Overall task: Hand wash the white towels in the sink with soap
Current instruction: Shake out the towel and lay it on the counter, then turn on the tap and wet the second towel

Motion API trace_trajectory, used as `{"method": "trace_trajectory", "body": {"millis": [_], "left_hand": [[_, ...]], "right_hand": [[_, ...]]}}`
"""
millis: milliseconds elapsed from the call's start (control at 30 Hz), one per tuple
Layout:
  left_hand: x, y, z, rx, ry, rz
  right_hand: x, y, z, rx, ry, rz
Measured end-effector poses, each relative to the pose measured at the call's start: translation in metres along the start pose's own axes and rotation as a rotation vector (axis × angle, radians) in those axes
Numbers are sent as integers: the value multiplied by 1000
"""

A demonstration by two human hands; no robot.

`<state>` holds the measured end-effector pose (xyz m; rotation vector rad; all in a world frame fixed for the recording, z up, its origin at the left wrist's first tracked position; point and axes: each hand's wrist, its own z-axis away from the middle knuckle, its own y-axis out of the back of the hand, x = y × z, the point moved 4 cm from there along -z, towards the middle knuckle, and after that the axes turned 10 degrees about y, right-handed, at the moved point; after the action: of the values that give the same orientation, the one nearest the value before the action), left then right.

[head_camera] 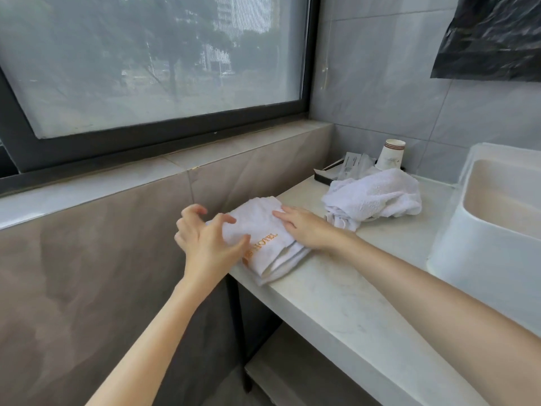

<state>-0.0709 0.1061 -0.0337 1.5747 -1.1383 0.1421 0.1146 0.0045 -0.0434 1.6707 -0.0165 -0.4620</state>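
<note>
A folded white towel (265,238) with orange "HOTEL" lettering lies at the left end of the marble counter (366,291). My right hand (304,227) rests flat on its right side, fingers straight. My left hand (205,234) hovers at the towel's left edge with fingers spread and curled, holding nothing. A second white towel (377,196) lies crumpled further back on the counter. The white square sink (468,253) stands at the right, its basin partly out of frame. No soap shows.
A paper cup (390,153) and wrapped amenity packets (351,168) on a dark tray stand at the counter's back corner. A tiled ledge and window run along the left. A black plastic sheet (494,36) hangs on the wall above the sink. A lower shelf sits beneath the counter.
</note>
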Motion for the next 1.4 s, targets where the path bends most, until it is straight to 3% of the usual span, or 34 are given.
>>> {"method": "trace_trajectory", "body": {"millis": [100,200,267,333,433,533,700,900,967,1067,1167,1267,1400], "left_hand": [[31,-11,-9,-106,-164,-81],[59,-35,-22,-216,-234,-161],[76,-51,-28,-233,-281,-187],[88,-71,-31,-294,-281,-221],[89,-99,-29,-378,-209,-199],[82,-109,-24,-364,-215,-133],[79,-112,-27,-296,-258,-113],[88,-106,-25,-210,-324,-21],[99,-101,-19,-314,-306,163],[137,-102,-6,-600,-226,384],[179,-100,4,-646,-309,600],[209,-89,8,-581,-288,716],[256,-59,2,-418,-247,690]], "right_hand": [[0,11,16,-23,40,30],[9,52,36,89,34,266],[22,77,49,113,-59,370],[43,91,60,33,-236,417],[75,91,72,-102,-430,373],[93,80,71,-76,-489,294],[87,75,64,91,-392,471],[62,132,79,472,-293,320],[46,160,84,533,-234,354],[31,199,94,633,-159,315],[19,234,114,741,-109,213],[1,269,143,838,-35,162],[-2,312,188,1024,-16,198]]}}
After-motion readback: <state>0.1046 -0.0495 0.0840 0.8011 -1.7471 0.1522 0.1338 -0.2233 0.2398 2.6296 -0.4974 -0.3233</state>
